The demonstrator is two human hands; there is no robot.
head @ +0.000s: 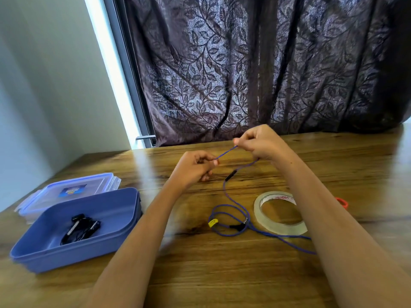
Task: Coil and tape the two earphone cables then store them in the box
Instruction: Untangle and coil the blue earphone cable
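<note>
The black earphones already lie in the box, so the task looks about half done. Both hands, left and right, pinch a taut stretch of the blue cable with curled fingers above the desk. The rest trails uncoiled beside the tape. The tape's red print, the lid sticker and the cable's yellow tag are unreadable.

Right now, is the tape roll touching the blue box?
Apart. The head view shows a wide stretch of wooden table between the tape roll and the blue box.
</note>
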